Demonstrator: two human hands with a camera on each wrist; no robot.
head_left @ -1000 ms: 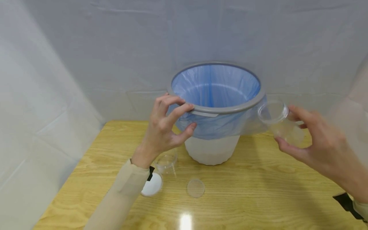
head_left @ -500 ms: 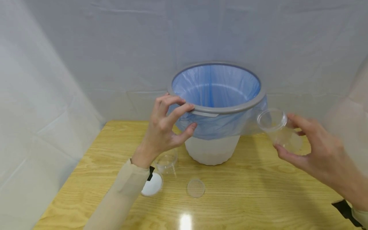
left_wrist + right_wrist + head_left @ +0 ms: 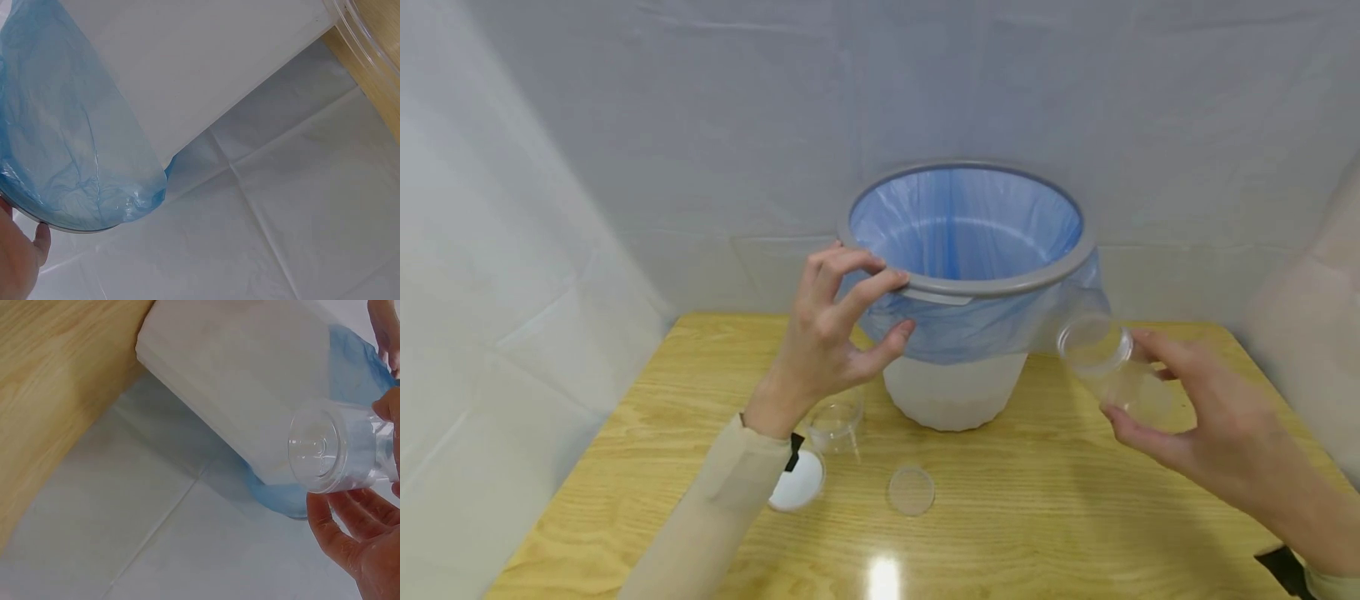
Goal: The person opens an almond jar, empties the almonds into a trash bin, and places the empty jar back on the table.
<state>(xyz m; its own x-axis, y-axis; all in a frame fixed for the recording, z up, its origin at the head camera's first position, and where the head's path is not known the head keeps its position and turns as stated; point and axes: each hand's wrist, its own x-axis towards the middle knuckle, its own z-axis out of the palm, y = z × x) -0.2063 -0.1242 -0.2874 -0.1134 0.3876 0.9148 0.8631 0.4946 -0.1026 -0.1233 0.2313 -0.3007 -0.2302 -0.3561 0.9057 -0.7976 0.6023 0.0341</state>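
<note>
My left hand (image 3: 831, 325) rests its bent fingertips on the near left of the grey rim (image 3: 992, 287) of a white bin (image 3: 951, 392) lined with a blue bag (image 3: 955, 329). Its thumb is lower, in front of the bag. In the left wrist view, the left hand (image 3: 19, 253) touches the rim at lower left. My right hand (image 3: 1217, 425) holds a clear plastic cup (image 3: 1093, 346) between thumb and fingers, tilted, to the right of the bin. The right wrist view shows the clear cup (image 3: 319, 447) with the right hand (image 3: 369, 537) around its side; no contents are discernible.
A clear round container (image 3: 835, 421) stands on the wooden table (image 3: 1022, 525), left of the bin's base. Near it lie a white round disc (image 3: 797, 483), partly behind the left sleeve, and a clear round lid (image 3: 912, 492). Pale sheeting (image 3: 737, 125) hangs behind and beside the table.
My right hand has moved the cup down and slightly left, beside the bin. The left hand stays on the rim.
</note>
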